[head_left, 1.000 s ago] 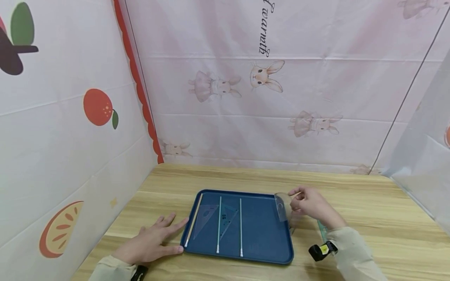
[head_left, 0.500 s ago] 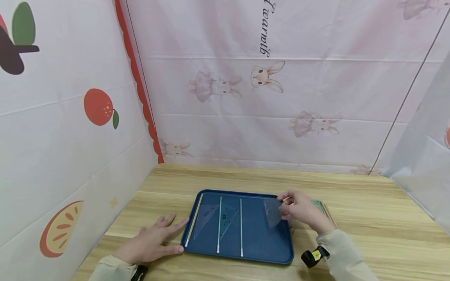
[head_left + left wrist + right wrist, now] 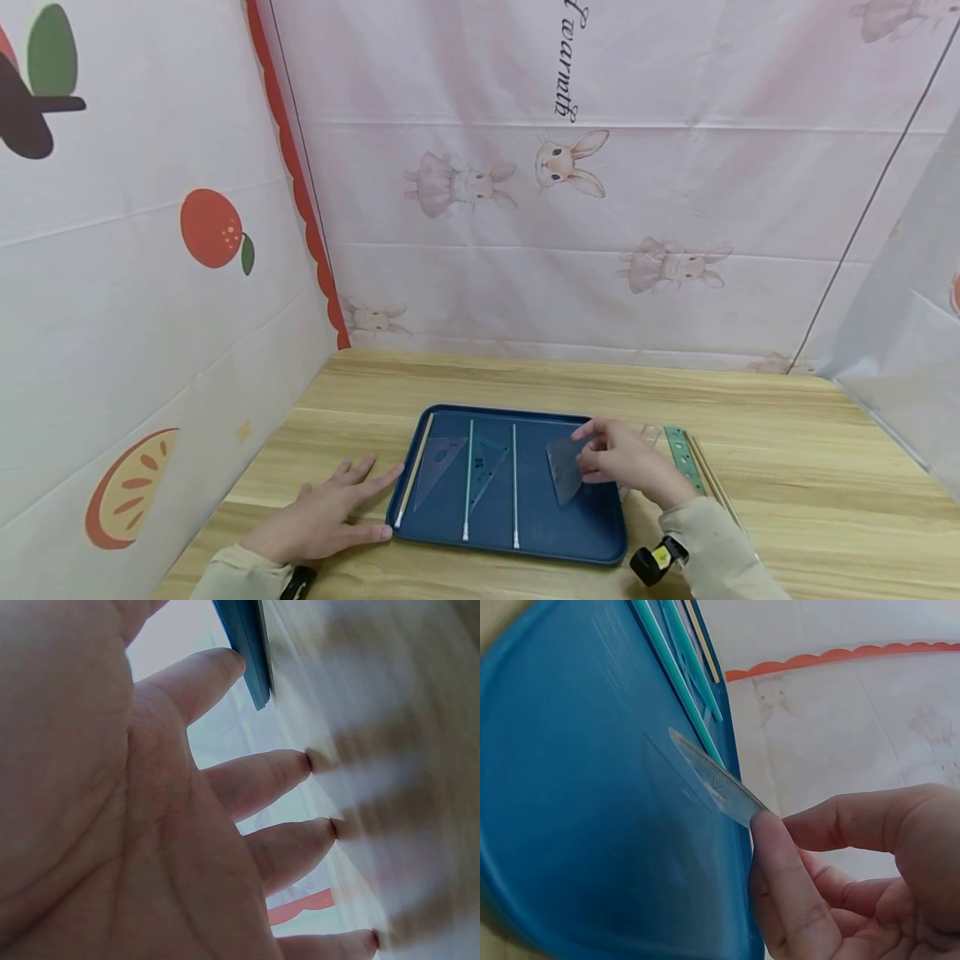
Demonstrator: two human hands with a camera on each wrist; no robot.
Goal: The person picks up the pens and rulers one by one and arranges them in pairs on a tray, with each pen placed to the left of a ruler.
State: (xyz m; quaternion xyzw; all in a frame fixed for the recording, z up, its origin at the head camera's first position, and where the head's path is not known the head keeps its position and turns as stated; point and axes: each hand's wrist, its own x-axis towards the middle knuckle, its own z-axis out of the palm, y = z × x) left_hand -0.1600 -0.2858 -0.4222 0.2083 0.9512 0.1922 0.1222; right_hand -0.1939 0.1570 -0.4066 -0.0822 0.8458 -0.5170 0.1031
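Note:
My right hand (image 3: pixel 622 458) pinches a clear plastic protractor (image 3: pixel 564 471) between thumb and fingers, over the right half of the blue tray (image 3: pixel 547 533). In the right wrist view the protractor (image 3: pixel 718 780) is tilted above the tray floor, its marked edge up. My left hand (image 3: pixel 322 512) lies with fingers spread on the table, index finger and thumb touching the tray's left edge. Inside the tray lie, from left, a wood-coloured stick (image 3: pixel 414 471), a clear set square (image 3: pixel 437 471), a green stick (image 3: pixel 468 483), a teal set square (image 3: pixel 487 467) and another green stick (image 3: pixel 514 487).
Right of the tray, partly behind my right arm, lie a green strip with holes (image 3: pixel 682 458) and thin wooden sticks (image 3: pixel 716 475). A clear plastic piece (image 3: pixel 651 433) shows beside my right hand. Printed cloth walls (image 3: pixel 480 292) enclose the wooden table (image 3: pixel 817 467).
My right hand has moved left with the protractor, from the tray's right rim to further inside. The green strip and wooden sticks are now more exposed. My left hand has stayed put.

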